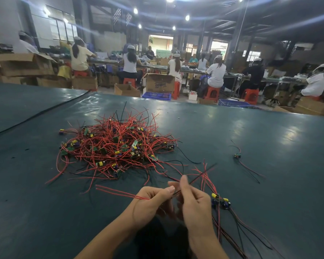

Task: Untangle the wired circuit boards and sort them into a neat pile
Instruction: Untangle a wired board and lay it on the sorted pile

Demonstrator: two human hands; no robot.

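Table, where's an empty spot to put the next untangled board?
Bare table lies between the tangled heap and the lone board, behind both toward the far edge, and left of the left hand. Crowded: the heap itself, the wires both hands hold, and the small bunch beside the right hand.

Red and black wires (118,146), green circuit boards (135,143) with yellow and blue components (215,195), dark teal table cover (251,131), red plastic stools (212,92), blue crates (156,95), plain brown cardboard boxes (160,83), white shirts (216,72) on workers
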